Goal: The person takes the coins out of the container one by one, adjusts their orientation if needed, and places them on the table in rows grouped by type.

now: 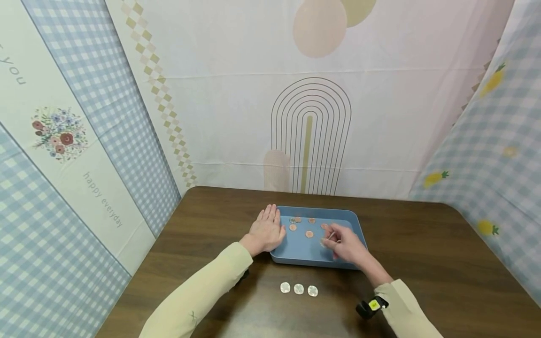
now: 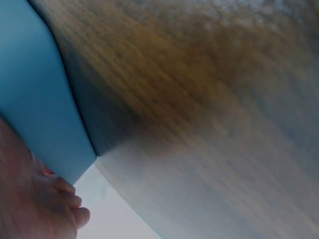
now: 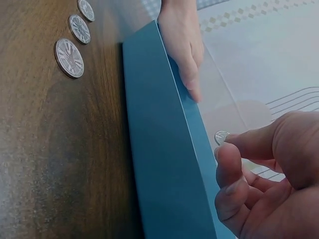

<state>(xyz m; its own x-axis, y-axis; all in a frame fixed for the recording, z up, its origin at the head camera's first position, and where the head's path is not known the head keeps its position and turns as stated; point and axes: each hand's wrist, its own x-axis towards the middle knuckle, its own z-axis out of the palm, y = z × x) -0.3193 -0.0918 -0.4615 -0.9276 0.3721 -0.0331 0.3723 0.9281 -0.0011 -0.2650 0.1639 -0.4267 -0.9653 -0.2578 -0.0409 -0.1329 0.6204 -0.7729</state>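
Observation:
A blue tray (image 1: pixel 296 261) lies on the table with several copper-coloured coins (image 1: pixel 309 234) inside it. My left hand (image 1: pixel 266 228) rests on the tray's left edge, fingers straight and pointing away from me. Over the right part of the tray, my right hand (image 1: pixel 344 243) pinches a small silver coin (image 3: pixel 221 137) between thumb and fingertip. The right wrist view shows this coin raised above the tray's rim. Three silver coins (image 1: pixel 298 288) sit in a row on the table, in front of the tray's near side.
Dark brown wood makes up the tabletop (image 1: pixel 414 244). Behind it hangs a pale patterned cloth (image 1: pixel 228 117), and blue checked cloths hang at the left and right. A black band with a yellow-green marker (image 1: pixel 374 305) is on the right wrist.

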